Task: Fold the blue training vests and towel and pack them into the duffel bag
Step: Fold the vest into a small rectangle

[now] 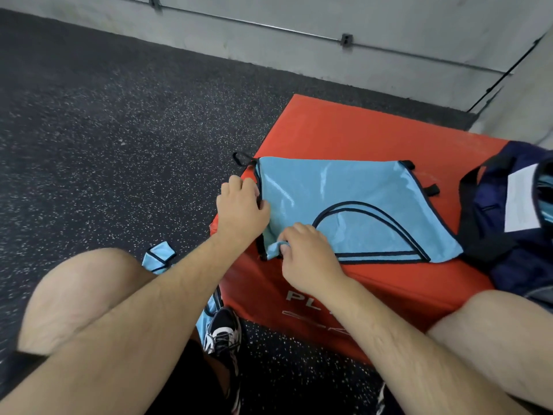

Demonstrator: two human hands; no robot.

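**A:** There's the blue vest (344, 199), flat on the red plyo box (344, 130), its long axis running left to right towards the navy duffel bag (508, 235).

**B:** Both hands are at its left end. The left hand (241, 209) grips the hem and the right hand (308, 253) pinches the near corner, so all the cloth lies rightward of the fingers.

**A:** Speckled rubber floor (119, 115), grey wall (359, 19) behind.

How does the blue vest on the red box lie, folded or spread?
Spread: the vest lies flat on the red box; right hand pinches its corner.
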